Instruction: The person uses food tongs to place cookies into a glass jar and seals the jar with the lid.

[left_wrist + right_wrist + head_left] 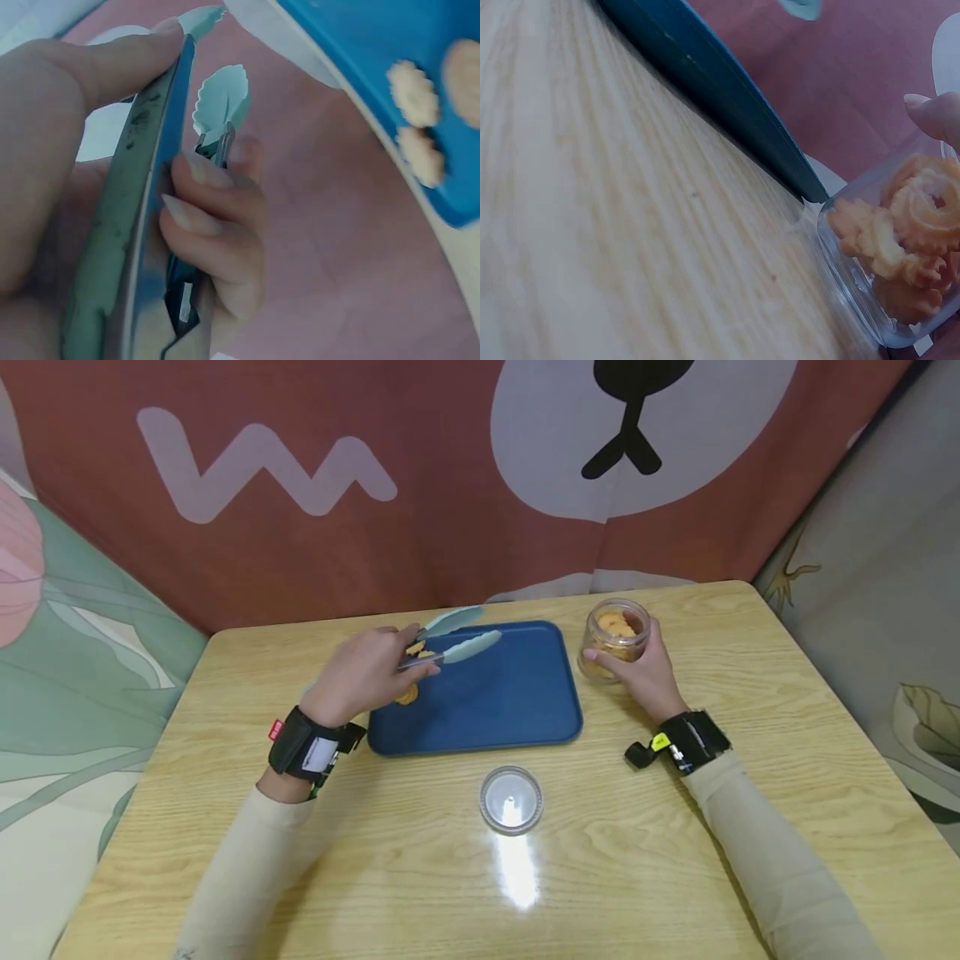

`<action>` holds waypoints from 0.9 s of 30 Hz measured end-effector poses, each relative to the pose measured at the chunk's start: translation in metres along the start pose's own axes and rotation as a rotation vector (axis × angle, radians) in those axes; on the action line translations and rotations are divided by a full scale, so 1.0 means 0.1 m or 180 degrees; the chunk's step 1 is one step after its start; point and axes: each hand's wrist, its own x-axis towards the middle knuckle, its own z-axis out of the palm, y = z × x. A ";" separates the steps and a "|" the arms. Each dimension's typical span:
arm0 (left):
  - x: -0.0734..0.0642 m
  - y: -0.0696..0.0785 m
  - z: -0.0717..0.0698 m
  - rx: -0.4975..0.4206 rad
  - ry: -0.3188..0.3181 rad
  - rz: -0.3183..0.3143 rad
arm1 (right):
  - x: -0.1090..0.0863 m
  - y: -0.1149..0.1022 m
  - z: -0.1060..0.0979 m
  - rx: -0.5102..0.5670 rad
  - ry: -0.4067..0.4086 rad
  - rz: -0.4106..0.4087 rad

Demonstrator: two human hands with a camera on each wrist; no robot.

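My left hand (360, 672) grips a pair of metal tongs with pale mint tips (471, 647), held over the blue tray (510, 702). The two tips stand apart with nothing between them. Several golden cookies (407, 695) lie at the tray's left end, partly hidden by this hand; the left wrist view shows some of these cookies (415, 94) near the tray's edge. To the right of the tray, my right hand (651, 675) holds a clear, uncapped jar (596, 668). Ridged, ring-shaped cookies (922, 217) fill part of it.
A clear round lid (512, 800) lies on the wooden table (420, 877) in front of the tray. Behind the table's far edge hangs a reddish-brown cloth (450, 543) with a cartoon face. Patterned cloths hang at the left and right sides.
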 end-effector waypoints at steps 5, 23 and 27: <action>-0.16 -0.16 0.12 0.0219 0.0006 -0.0193 | -0.05 -0.16 0.00 0.0023 -0.0028 0.0043; -0.38 -0.42 0.36 0.0266 -0.0250 -0.0627 | 0.00 0.03 0.00 -0.0025 0.0025 -0.0005; -0.38 -0.44 0.38 0.0226 -0.0290 -0.0683 | 0.01 0.02 0.00 -0.0025 0.0015 0.0003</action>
